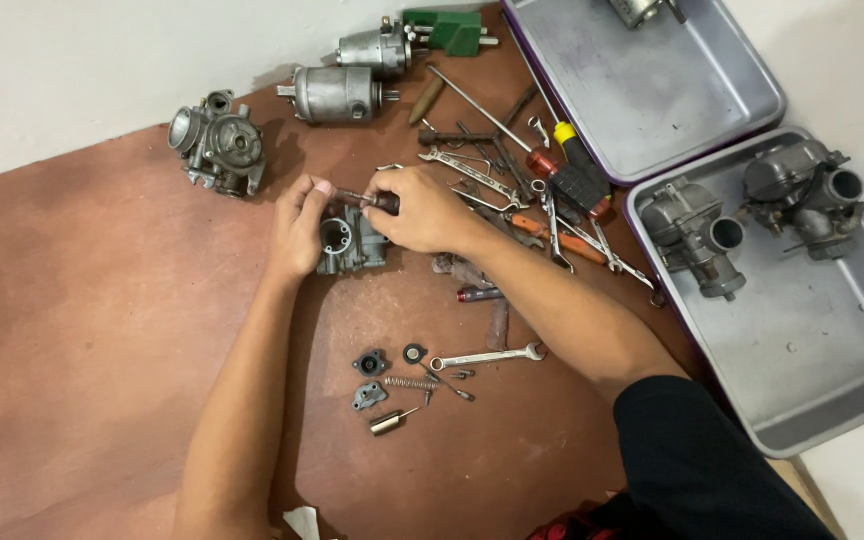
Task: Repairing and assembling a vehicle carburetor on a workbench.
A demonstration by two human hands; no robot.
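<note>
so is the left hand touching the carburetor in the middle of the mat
Touching. The head view shows the left hand pressed against the side of the grey carburetor, no gap between them, while the right hand holds a small tool above it.

We look down on a reddish-brown mat (82,330) spread over a pale, whitish floor (72,70). The floor shows along the top and right edges, and soft, even light falls across it all.

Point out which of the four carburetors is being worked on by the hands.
The carburetor at the mat's centre: the left hand steadies it while the right hand works a tool on top. One lies untouched at upper left; two sit in the tray.
</note>
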